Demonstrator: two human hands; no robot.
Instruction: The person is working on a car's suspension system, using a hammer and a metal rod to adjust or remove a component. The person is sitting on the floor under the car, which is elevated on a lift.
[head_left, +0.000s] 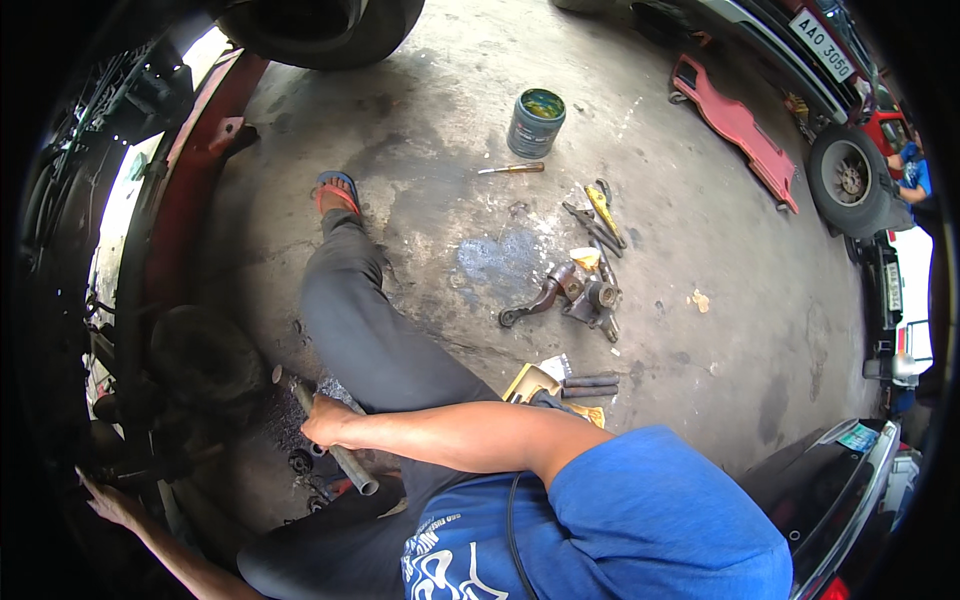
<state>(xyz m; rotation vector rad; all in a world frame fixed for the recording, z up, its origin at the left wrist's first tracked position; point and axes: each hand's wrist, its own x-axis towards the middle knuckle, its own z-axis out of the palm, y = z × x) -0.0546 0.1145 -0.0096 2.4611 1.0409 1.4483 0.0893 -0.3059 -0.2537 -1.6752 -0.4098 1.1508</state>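
Grey stained concrete floor (740, 330), vehicles (815, 495) around, right fingers (318, 427) gripping metal pipe (352, 469), left fingers (98, 497), state unclear

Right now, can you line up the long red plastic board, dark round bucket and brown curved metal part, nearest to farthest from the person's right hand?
1. Brown curved metal part: floor, right of the right hand.
2. Dark round bucket: farther ahead.
3. Long red plastic board: far right.
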